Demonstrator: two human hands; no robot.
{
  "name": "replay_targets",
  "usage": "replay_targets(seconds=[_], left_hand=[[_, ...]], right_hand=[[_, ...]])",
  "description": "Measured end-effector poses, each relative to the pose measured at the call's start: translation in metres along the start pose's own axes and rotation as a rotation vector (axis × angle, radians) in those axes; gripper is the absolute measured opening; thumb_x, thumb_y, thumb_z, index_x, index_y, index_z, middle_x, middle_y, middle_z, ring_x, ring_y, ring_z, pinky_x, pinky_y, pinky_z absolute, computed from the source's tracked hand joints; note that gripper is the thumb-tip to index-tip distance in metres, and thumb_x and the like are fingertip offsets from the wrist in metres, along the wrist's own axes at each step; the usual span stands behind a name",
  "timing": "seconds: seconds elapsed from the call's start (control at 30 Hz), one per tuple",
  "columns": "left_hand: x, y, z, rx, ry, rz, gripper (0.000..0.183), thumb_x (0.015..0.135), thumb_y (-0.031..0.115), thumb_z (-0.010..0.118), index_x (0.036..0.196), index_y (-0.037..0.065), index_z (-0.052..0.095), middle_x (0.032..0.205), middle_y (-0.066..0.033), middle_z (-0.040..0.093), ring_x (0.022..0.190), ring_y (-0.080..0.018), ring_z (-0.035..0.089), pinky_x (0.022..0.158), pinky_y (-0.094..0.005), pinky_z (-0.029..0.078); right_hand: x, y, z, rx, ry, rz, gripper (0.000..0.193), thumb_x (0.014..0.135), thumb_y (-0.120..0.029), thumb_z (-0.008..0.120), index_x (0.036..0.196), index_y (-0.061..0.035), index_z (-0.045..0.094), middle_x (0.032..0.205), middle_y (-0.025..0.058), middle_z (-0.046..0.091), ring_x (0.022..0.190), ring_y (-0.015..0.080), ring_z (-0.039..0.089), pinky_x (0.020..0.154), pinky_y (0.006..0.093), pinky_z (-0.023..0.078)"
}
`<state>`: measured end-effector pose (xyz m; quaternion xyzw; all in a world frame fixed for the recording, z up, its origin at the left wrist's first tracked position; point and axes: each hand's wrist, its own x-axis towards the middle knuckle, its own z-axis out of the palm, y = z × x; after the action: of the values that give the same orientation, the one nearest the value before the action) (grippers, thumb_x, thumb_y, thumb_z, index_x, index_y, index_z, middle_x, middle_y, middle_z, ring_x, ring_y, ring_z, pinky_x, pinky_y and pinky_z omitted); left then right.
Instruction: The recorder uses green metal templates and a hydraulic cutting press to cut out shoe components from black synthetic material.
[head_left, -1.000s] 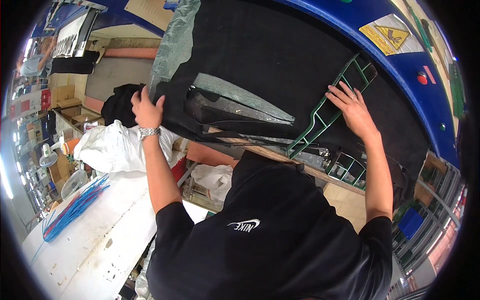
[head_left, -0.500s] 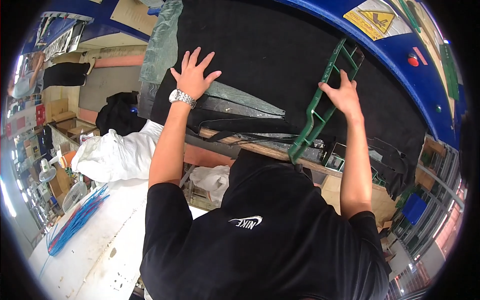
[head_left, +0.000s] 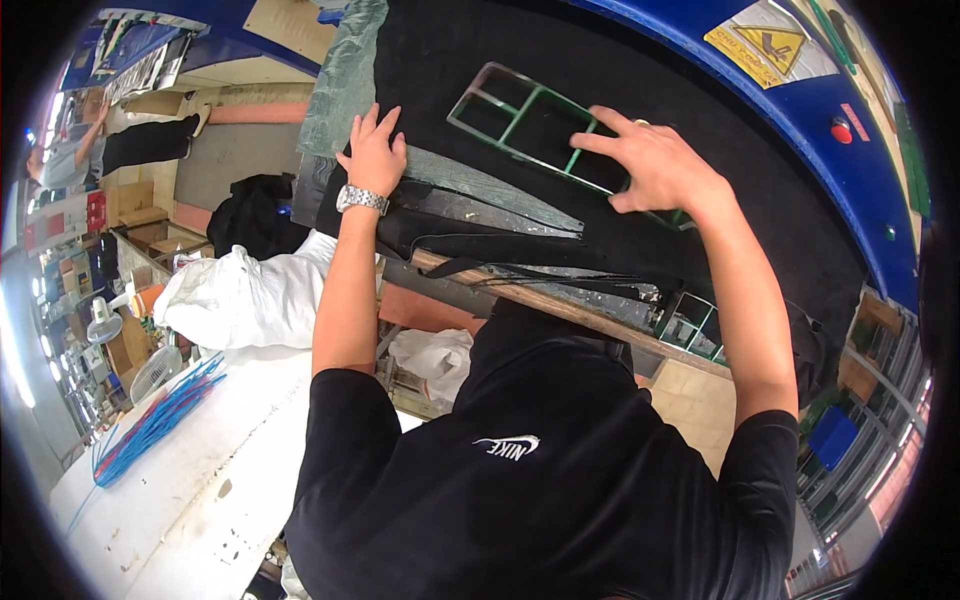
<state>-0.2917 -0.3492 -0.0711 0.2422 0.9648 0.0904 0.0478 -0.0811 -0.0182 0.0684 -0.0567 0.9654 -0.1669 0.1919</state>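
Note:
Black sheet material [head_left: 430,60] covers much of the scuffed green cutting board [head_left: 490,187]. My left hand [head_left: 374,158], with a metal watch on its wrist, rests on the sheet's left part, fingers stretched and slightly apart. On the right, my right hand [head_left: 660,165] spans the green metal cutting die [head_left: 521,115], gripping its sides with thumb and fingers. This long frame is split by crossbars and lies nearly flat over the sheet. Its right end is partly hidden under my hand.
A blue machine beam [head_left: 690,62] with a red button [head_left: 841,130] curves along the far right. Another green-edged die [head_left: 690,322] sits near the wooden edge [head_left: 560,305]. White bag [head_left: 245,300] and blue strips [head_left: 160,420] lie left; a person [head_left: 150,148] stands beyond.
The cutting die has gone from upright on its edge to nearly flat, swinging left and away from my body. My left hand has shifted slightly down, its fingers closer together.

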Motion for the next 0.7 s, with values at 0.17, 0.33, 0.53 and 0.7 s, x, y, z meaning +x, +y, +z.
replay_targets(seconds=[0.17, 0.33, 0.53, 0.7], left_hand=[[-0.014, -0.001, -0.015, -0.171, 0.019, 0.050, 0.058, 0.084, 0.024, 0.073, 0.140, 0.028, 0.056, 0.150, -0.0051, 0.047, 0.143, -0.0326, 0.038, 0.102, -0.0802, 0.029], [-0.028, 0.017, -0.027, -0.172, 0.058, 0.239, 0.069, 0.073, 0.037, 0.085, 0.136, 0.026, 0.060, 0.143, -0.0022, 0.051, 0.135, -0.0285, 0.043, 0.102, -0.0783, 0.030], [-0.019, 0.036, -0.017, -0.104, 0.089, 0.212, 0.060, 0.068, 0.044, 0.087, 0.120, 0.020, 0.072, 0.130, 0.0010, 0.059, 0.128, -0.0267, 0.048, 0.101, -0.0624, 0.036], [-0.007, 0.033, -0.017, -0.231, 0.073, 0.346, 0.053, 0.065, 0.042, 0.088, 0.110, 0.017, 0.076, 0.127, 0.0065, 0.059, 0.134, -0.0269, 0.043, 0.103, -0.0789, 0.023]], right_hand=[[0.039, -0.002, 0.025, -0.080, 0.014, -0.074, 0.083, 0.065, -0.012, 0.081, 0.143, -0.0219, 0.053, 0.156, 0.0184, 0.037, 0.119, 0.0384, 0.060, 0.103, 0.0450, 0.050], [0.027, -0.006, 0.056, -0.029, 0.125, -0.020, 0.081, 0.070, -0.017, 0.083, 0.144, -0.0199, 0.051, 0.150, 0.0147, 0.044, 0.122, 0.0360, 0.057, 0.105, 0.0470, 0.048], [-0.070, 0.025, 0.084, 0.033, 0.483, 0.279, 0.070, 0.075, -0.026, 0.083, 0.137, -0.0091, 0.057, 0.132, 0.0126, 0.058, 0.119, 0.0323, 0.057, 0.103, 0.0452, 0.043], [-0.122, 0.056, 0.129, 0.106, 0.589, 0.461, 0.041, 0.081, -0.015, 0.077, 0.118, -0.0012, 0.066, 0.114, 0.0116, 0.066, 0.104, 0.0321, 0.060, 0.090, 0.0411, 0.047]])
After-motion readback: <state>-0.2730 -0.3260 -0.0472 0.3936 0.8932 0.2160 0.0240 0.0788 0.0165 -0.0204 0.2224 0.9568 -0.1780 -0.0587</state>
